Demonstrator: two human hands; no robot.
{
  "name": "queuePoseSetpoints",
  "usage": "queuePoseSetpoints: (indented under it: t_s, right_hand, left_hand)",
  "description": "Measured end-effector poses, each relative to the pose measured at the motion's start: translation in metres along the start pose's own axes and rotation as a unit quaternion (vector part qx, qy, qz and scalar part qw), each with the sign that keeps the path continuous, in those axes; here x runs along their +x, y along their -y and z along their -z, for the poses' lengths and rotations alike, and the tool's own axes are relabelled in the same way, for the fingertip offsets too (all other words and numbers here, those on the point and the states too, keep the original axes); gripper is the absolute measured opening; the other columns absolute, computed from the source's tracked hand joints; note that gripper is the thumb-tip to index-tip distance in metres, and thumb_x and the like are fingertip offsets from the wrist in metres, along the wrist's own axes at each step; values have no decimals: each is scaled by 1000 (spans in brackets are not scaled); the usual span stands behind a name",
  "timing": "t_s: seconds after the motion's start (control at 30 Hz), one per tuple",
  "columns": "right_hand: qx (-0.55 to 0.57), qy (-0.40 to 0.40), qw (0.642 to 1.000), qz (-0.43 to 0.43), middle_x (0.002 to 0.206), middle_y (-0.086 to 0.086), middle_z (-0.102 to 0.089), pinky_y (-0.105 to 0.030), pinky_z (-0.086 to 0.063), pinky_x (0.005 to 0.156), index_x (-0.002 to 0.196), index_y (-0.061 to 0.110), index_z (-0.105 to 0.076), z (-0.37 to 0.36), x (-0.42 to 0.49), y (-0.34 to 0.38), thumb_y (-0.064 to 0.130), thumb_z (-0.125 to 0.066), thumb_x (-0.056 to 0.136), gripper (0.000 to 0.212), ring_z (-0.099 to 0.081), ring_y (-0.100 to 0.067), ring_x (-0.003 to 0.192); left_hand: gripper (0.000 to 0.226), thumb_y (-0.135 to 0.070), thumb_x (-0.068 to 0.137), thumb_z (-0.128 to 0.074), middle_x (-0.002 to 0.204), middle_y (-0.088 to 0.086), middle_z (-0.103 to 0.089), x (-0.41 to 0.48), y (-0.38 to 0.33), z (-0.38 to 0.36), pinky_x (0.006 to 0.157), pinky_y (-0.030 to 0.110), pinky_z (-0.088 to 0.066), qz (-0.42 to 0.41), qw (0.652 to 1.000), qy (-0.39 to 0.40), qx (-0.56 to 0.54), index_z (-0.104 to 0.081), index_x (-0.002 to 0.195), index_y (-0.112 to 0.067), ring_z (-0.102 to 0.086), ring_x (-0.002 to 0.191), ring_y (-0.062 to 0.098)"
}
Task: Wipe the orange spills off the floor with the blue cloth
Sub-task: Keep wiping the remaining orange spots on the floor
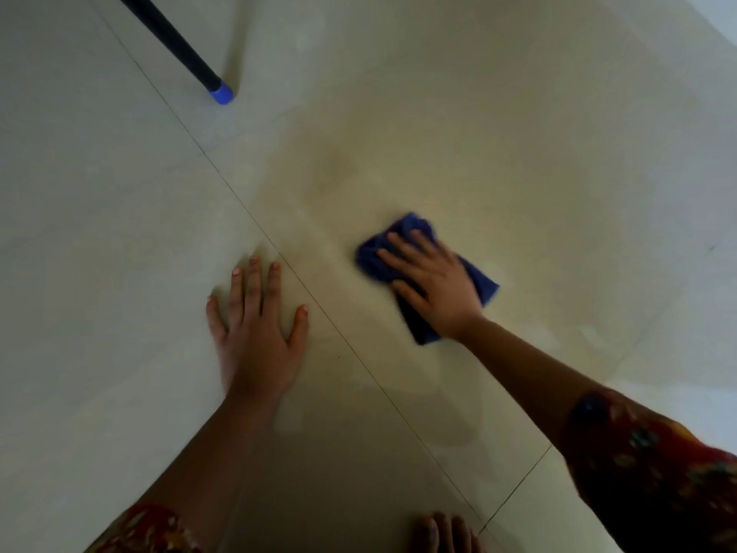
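Hands, two, both flat with straight fingers: right hand [434, 287] presses one blue cloth [414, 227] on the floor [119, 233], left hand [255, 333] at its nine o'clock. One blue-tipped pole [171, 37] is at eleven o'clock.

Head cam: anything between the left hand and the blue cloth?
No object, only floor: bare tile crossed by a diagonal grout line, close to the thumb of the left hand. The blue cloth lies beyond it. Head view shows this.
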State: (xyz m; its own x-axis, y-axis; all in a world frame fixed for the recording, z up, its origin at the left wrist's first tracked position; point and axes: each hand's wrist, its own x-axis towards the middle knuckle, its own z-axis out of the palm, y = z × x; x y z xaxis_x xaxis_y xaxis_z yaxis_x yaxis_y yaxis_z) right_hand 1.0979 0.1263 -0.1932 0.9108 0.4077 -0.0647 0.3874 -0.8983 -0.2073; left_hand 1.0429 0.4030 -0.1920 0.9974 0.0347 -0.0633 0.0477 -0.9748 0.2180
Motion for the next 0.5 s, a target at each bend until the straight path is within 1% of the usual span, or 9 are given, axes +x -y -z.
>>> queuePoseSetpoints:
  t_s: [0.03, 0.07, 0.13, 0.2, 0.3, 0.37, 0.43, 0.47, 0.5]
  right_hand:
    - [10, -36, 998, -58, 157, 3, -30, -44, -16, 120, 148, 30, -37, 1, -5, -19, 45, -32, 100, 50, -20, -23, 148]
    - [13, -68, 986, -153, 157, 1, -32, -46, -19, 119, 147, 29, -38, 5, -7, -37, 46, -32, 99, 51, -23, -25, 147]
    - [12, -68, 936, -344, 162, 5, -17, -44, -10, 120, 152, 33, -24, 19, 11, -68, 49, -27, 101, 54, -11, -24, 150]
    - [24, -52, 905, -421, 163, 9, -4, -45, -2, 121, 154, 36, -10, 28, 50, -76, 51, -23, 102, 56, 1, -22, 151]
    - [14, -32, 935, -354, 163, 9, -4, -45, -1, 121, 154, 37, -11, 26, 99, -53, 51, -25, 102, 56, 1, -24, 150]
    - [-17, -13, 975, -221, 163, 10, -8, -43, -1, 120, 153, 37, -15, 17, 98, -29, 50, -28, 102, 55, -2, -23, 150]
    - [-20, 21, 997, -71, 162, 13, -10, -40, 0, 119, 153, 39, -17, 16, 81, -22, 52, -24, 101, 53, -2, -19, 150]
    - [-10, 31, 999, -40, 161, 15, -11, -39, 0, 119, 152, 41, -17, 19, 75, -28, 53, -23, 101, 53, -2, -17, 150]
    - [-8, 30, 998, -47, 161, 16, -11, -40, -1, 119, 152, 42, -18, 21, 76, -35, 54, -22, 100, 53, -3, -17, 150]
  left_hand:
    - [69, -52, 94, -26, 163, 3, -5, 1, 0, 0, 118, 54, -7, 1, 1000, 0, 0, -13, 154, -22, -6, 150, 22]
    - [69, -52, 94, -26, 163, 3, -4, 0, 0, 0, 118, 54, -6, 2, 1000, 2, 1, -12, 155, -22, -5, 150, 22]
    - [69, -52, 94, -26, 163, 3, -3, 0, 0, 0, 118, 54, -6, 1, 1000, 2, 2, -11, 155, -22, -4, 150, 22]
    - [69, -52, 95, -24, 163, 3, -3, 0, 0, 0, 118, 54, -7, -1, 1000, 6, 8, -10, 155, -22, -4, 150, 22]
    - [69, -53, 95, -23, 163, 2, -1, 0, -1, 0, 118, 54, -7, 4, 1000, 5, 3, -9, 155, -23, -3, 150, 21]
    - [69, -53, 95, -24, 163, 2, -2, -1, -1, 0, 118, 54, -7, 5, 1000, 7, 6, -9, 155, -23, -4, 150, 21]
    - [69, -52, 95, -25, 163, 3, -4, 1, -2, 1, 118, 54, -8, 6, 1000, 8, 4, -10, 155, -22, -6, 149, 22]
    - [69, -52, 95, -25, 163, 3, -4, 0, -3, 1, 118, 54, -7, 3, 1000, 10, 5, -10, 155, -22, -5, 150, 23]
    - [69, -52, 95, -25, 163, 4, -3, 0, -2, 1, 118, 54, -7, 2, 1000, 12, 7, -9, 155, -22, -5, 150, 23]
